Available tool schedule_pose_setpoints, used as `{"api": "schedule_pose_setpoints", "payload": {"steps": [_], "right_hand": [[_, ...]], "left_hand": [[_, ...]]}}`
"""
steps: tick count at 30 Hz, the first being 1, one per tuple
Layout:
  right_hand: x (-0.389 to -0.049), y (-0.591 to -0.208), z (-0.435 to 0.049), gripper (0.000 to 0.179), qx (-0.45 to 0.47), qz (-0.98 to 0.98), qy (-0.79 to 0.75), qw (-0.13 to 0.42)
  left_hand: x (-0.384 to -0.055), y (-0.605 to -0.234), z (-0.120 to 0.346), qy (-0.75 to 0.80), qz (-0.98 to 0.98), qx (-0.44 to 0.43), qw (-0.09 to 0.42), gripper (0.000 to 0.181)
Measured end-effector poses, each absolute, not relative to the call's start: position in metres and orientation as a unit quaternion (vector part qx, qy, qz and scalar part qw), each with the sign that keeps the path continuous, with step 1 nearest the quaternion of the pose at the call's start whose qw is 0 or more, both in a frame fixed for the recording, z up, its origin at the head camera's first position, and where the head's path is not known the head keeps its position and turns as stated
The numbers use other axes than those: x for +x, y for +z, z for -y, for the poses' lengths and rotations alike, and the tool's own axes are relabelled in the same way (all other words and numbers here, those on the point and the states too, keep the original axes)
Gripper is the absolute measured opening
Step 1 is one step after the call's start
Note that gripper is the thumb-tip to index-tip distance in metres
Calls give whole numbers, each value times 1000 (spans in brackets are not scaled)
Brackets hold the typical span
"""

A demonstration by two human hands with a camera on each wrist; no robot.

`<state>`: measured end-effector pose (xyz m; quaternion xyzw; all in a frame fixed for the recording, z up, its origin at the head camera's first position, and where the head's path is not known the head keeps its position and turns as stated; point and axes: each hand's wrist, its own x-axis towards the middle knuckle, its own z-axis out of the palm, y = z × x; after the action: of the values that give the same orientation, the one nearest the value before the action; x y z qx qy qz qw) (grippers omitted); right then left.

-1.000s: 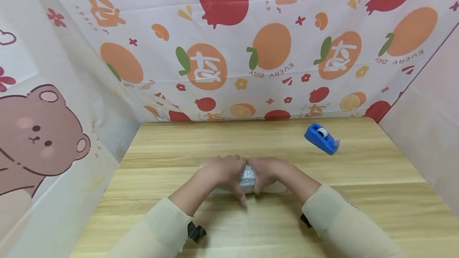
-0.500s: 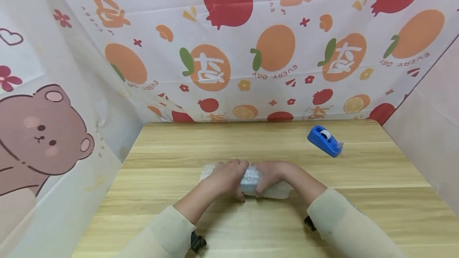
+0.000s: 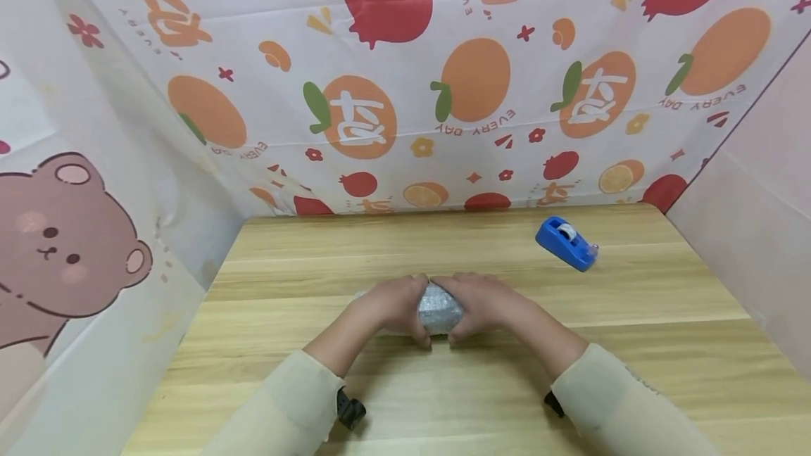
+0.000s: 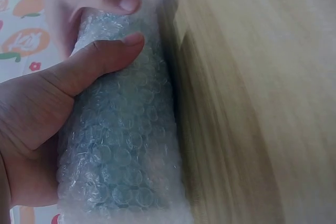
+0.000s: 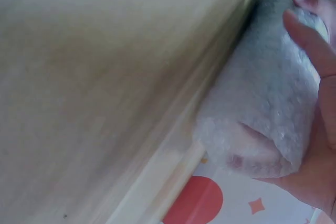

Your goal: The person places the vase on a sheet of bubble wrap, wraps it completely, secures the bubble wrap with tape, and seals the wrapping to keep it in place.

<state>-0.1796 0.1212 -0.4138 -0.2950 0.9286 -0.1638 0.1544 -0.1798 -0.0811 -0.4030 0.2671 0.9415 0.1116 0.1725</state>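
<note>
Shifted since half a second ago: right hand [image 3: 484,302], with gap to left hand [image 3: 394,305] a little wider; pale wrap, then visible past right hand toward 4 o'clock, now out of head view. At 12 o'clock, fruit-print curtain [image 3: 412,83]. Below, wooden table [image 3: 633,364]. At centre, running 9 to 3, roll of bubble wrap [image 3: 440,312], bluish-green through the film; contents hidden. On or close above the table, contact unclear. Folded end [image 5: 252,156] toward 3 o'clock, layers not lying flat; worth minding. Grasped by both hands: thumbs on near face, fingers curled over far side, partly hidden. Step in hand, judged: pressing wrap snug. Called for next, probably: even pressure, to avoid layers springing loose. In the way: both hands occupied, none spare. At 2 o'clock, well apart, blue tape dispenser [image 3: 566,243]. Dark wrist gear [image 3: 350,411] at 7 and 4 o'clock, beside sleeves [image 3: 291,393].
</note>
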Motion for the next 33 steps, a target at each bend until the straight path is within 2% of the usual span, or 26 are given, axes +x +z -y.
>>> {"api": "schedule_pose_setpoints", "payload": {"steps": [13, 25, 33], "right_hand": [[-180, -420, -116, 97, -292, -929, -170, 150], [-184, -425, -119, 95, -303, -912, -219, 167], [-185, -430, -120, 84, -309, -906, -238, 165]], "left_hand": [[-180, -401, 83, 132, -939, 259, 186, 82], [-171, -405, 86, 128, -944, 268, 142, 79], [-167, -411, 87, 119, -948, 274, 107, 80]]}}
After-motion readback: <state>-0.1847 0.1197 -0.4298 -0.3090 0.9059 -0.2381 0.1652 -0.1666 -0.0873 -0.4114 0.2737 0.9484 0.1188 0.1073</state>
